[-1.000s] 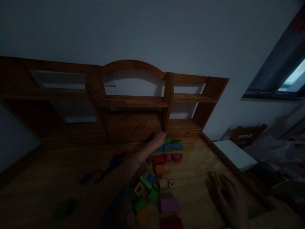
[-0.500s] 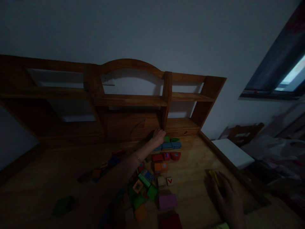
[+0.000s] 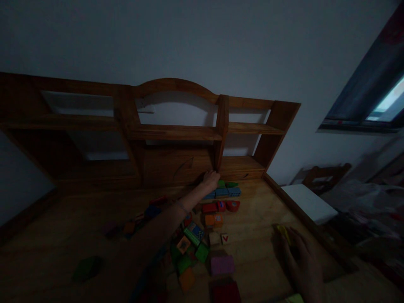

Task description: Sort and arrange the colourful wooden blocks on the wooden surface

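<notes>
My left hand (image 3: 211, 181) reaches to the back of the desk, at the left end of a row of green blocks (image 3: 221, 184). Its fingers are closed and bent down; whatever they hold is hidden behind the hand. Just in front lies a row of blue blocks (image 3: 221, 192), then red blocks (image 3: 209, 208) and orange blocks (image 3: 209, 220). At the right side my right hand (image 3: 301, 259) rests low over the desk, its thumb and fingers closed around a yellow block (image 3: 284, 232). A plain wooden block (image 3: 214, 239) sits beside a block marked with a red V (image 3: 224, 238).
A mixed heap of blocks (image 3: 192, 246) lies under and beside my left forearm. Nearer me are a purple block (image 3: 222, 265) and a red block (image 3: 226, 292). A wooden shelf unit (image 3: 176, 133) borders the desk's back. Beyond the right edge stands a chair (image 3: 311, 204).
Both hands stay nearly in place, the left at the green row and the right around the yellow block. The view has shifted very slightly.
</notes>
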The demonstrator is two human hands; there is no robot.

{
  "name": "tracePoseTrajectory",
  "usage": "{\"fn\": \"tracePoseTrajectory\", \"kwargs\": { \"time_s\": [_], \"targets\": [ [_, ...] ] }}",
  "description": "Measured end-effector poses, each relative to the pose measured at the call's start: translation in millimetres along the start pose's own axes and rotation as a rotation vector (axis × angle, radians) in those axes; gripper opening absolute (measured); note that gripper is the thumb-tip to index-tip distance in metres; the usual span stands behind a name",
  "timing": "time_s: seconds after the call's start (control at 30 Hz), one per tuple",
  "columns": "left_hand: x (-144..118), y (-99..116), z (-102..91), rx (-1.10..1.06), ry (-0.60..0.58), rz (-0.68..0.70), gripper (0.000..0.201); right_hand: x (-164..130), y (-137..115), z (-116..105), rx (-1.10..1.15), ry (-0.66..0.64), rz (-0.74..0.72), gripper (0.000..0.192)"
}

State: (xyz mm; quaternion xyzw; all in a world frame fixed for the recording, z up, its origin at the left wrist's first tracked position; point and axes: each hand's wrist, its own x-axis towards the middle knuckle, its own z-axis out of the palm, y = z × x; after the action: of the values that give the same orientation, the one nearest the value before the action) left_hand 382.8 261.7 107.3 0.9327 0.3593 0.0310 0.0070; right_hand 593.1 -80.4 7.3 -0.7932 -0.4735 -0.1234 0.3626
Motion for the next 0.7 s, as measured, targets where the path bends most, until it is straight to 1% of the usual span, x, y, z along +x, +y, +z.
{"fn": "tracePoseTrajectory", "kwargs": {
  "time_s": [0.1, 0.33, 0.47, 0.57, 0.7],
  "targets": [
    [-2, 0, -2.1, 0.001, -0.006, -0.003, 0.026, 0, 1, 1, 0.01, 0.005, 0.011, 0.061],
    [-2, -2, 0.1, -0.01, 0.011, 0.009, 0.026, 2, 15, 4, -0.014, -0.019, -0.007, 0.063],
    [1, -3, 2.4, -0.02, 0.009, 0.006, 0.025, 2, 9, 2, -0.007, -0.001, 0.01, 0.065],
    [2, -3, 3.8, -0.035, 0.014, 0.002, 0.027, 2, 3, 0, -0.001, 0.012, -0.007, 0.065],
    [-1, -3, 0.8, -0.065, 0.052, 0.01, 0.027, 2, 5, 0, -0.007, -0.018, 0.013, 0.062]
  ]
}}
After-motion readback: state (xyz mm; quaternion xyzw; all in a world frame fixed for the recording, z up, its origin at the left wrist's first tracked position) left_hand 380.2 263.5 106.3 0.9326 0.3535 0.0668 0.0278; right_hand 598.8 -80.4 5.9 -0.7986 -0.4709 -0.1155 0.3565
